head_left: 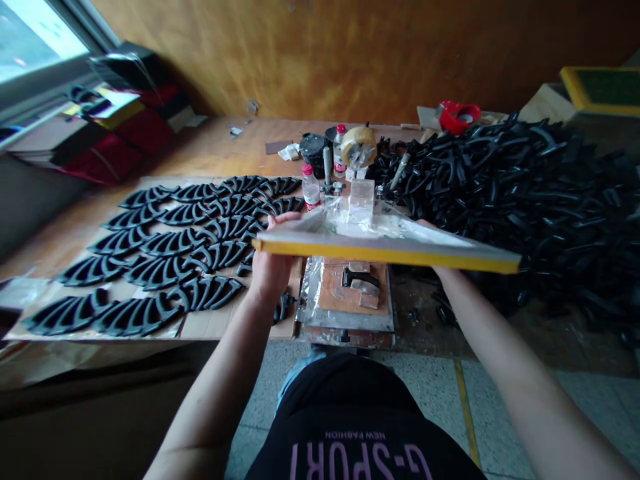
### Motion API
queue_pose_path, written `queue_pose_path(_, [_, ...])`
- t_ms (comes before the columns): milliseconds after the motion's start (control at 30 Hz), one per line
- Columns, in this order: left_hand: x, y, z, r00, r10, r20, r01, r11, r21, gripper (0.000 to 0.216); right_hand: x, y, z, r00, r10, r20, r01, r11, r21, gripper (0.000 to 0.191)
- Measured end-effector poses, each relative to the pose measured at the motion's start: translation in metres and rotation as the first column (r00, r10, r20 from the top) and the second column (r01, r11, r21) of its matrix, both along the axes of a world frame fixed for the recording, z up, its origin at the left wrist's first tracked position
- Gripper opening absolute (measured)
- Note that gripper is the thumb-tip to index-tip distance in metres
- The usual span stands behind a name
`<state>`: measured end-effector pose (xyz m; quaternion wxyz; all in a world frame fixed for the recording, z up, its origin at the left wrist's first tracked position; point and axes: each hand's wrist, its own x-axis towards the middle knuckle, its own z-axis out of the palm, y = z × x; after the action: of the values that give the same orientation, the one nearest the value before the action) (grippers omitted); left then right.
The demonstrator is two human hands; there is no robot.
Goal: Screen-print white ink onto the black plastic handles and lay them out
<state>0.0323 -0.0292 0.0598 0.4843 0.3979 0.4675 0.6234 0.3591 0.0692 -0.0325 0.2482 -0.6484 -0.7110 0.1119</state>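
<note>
A screen-printing frame (390, 255) with a yellow-taped front edge is tilted up over the bench. My left hand (273, 267) grips its left side, fingers curled behind the edge. On the opposite side my right hand (426, 225) holds the frame, most of its fingers hidden behind it. A clear block (361, 200) rises behind the front edge. Below the frame, a black curved plastic part (361, 277) lies on a small printing base (325, 303) covered in clear film.
Rows of black curved parts (160, 270) cover cardboard at left; a large heap of them (500, 187) fills the right. Behind stand a red-capped bottle (311, 190), a dark tub (313, 150), a tape roll (358, 147) and a red tape dispenser (457, 117).
</note>
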Motion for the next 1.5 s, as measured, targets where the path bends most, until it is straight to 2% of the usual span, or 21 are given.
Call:
queue_pose_path(100, [0.011,0.020,0.012,0.997,-0.037,0.072,0.034,0.998,0.045,0.054,-0.024,-0.040,-0.040,0.972,0.222,0.079,-0.215,0.972,-0.097,0.022])
queue_pose_path(167, [0.020,0.016,0.002,0.996,-0.005,0.093,0.003,1.000,0.015,0.054,-0.048,-0.064,-0.057,0.920,0.340,0.195,-0.318,0.938,-0.138,0.020])
queue_pose_path(267, [0.040,-0.015,-0.039,0.991,-0.078,0.110,0.104,0.958,-0.266,0.054,-0.080,-0.090,-0.060,0.906,0.295,0.302,-0.251,0.952,-0.177,0.011])
queue_pose_path(333, [0.056,-0.045,-0.072,0.950,-0.255,0.181,0.312,0.790,-0.527,0.057,-0.099,-0.107,-0.053,0.931,0.234,0.281,-0.199,0.969,-0.149,0.012])
queue_pose_path(400, [0.068,-0.071,-0.099,0.912,-0.291,0.289,0.410,0.688,-0.599,0.056,-0.115,-0.122,-0.045,0.920,0.324,0.219,-0.311,0.946,-0.091,0.014])
queue_pose_path(467, [0.066,-0.090,-0.116,0.916,-0.194,0.351,0.381,0.698,-0.606,0.050,-0.119,-0.130,-0.039,0.837,0.527,0.147,-0.526,0.849,-0.049,0.013])
queue_pose_path(500, [0.058,-0.096,-0.123,0.930,-0.126,0.345,0.326,0.713,-0.621,0.046,-0.113,-0.129,-0.038,0.796,0.594,0.117,-0.594,0.803,-0.040,0.013])
queue_pose_path(533, [0.046,-0.101,-0.129,0.950,-0.056,0.307,0.251,0.721,-0.646,0.043,-0.102,-0.124,-0.038,0.788,0.607,0.100,-0.607,0.794,-0.036,0.013])
queue_pose_path(567, [0.029,-0.105,-0.135,0.970,0.008,0.244,0.162,0.724,-0.670,0.041,-0.084,-0.116,-0.040,0.820,0.562,0.106,-0.562,0.826,-0.039,0.016])
queue_pose_path(633, [-0.011,-0.115,-0.150,0.988,0.132,0.076,-0.044,0.727,-0.685,0.039,-0.037,-0.095,-0.049,0.921,0.337,0.195,-0.333,0.941,-0.054,0.026])
queue_pose_path(733, [-0.068,-0.131,-0.179,0.951,0.280,-0.133,-0.289,0.646,-0.707,0.037,0.038,-0.067,-0.074,0.906,0.115,0.408,-0.056,0.987,-0.154,0.033])
queue_pose_path(833, [-0.099,-0.138,-0.203,0.939,0.174,-0.297,-0.343,0.545,-0.765,0.042,0.079,-0.057,-0.101,0.906,0.122,0.406,-0.048,0.981,-0.188,0.031])
queue_pose_path(933, [-0.111,-0.129,-0.212,0.920,-0.054,-0.387,-0.303,0.528,-0.793,0.051,0.075,-0.059,-0.108,0.950,0.066,0.304,-0.053,0.997,-0.053,0.032])
queue_pose_path(1033, [-0.122,-0.114,-0.202,0.909,-0.147,-0.391,-0.271,0.504,-0.820,0.053,0.038,-0.067,-0.093,0.978,0.099,0.184,-0.110,0.993,0.051,0.039])
queue_pose_path(1100, [-0.128,-0.102,-0.187,0.894,-0.213,-0.394,-0.248,0.496,-0.832,0.052,0.003,-0.074,-0.082,0.954,0.278,0.112,-0.285,0.957,0.058,0.042])
queue_pose_path(1167, [-0.127,-0.085,-0.163,0.876,-0.274,-0.398,-0.210,0.526,-0.824,0.051,-0.030,-0.081,-0.076,0.880,0.466,0.091,-0.471,0.881,0.049,0.044])
queue_pose_path(1200, [-0.123,-0.074,-0.148,0.870,-0.282,-0.404,-0.181,0.580,-0.794,0.052,-0.045,-0.083,-0.075,0.841,0.529,0.110,-0.536,0.843,0.042,0.044])
queue_pose_path(1267, [-0.103,-0.046,-0.112,0.884,-0.221,-0.412,-0.111,0.757,-0.644,0.054,-0.067,-0.086,-0.076,0.793,0.578,0.194,-0.592,0.806,0.021,0.039])
queue_pose_path(1333, [-0.072,-0.016,-0.071,0.934,-0.070,-0.350,-0.065,0.932,-0.358,0.059,-0.079,-0.086,-0.077,0.774,0.562,0.290,-0.587,0.809,-0.001,0.034])
queue_pose_path(1400, [-0.039,0.010,-0.031,0.981,-0.022,-0.190,0.000,0.993,-0.115,0.064,-0.083,-0.086,-0.077,0.763,0.547,0.345,-0.578,0.816,-0.016,0.033])
queue_pose_path(1500, [-0.002,0.025,0.008,0.996,-0.065,-0.060,0.067,0.998,0.019,0.066,-0.076,-0.086,-0.072,0.754,0.566,0.335,-0.596,0.803,-0.015,0.035])
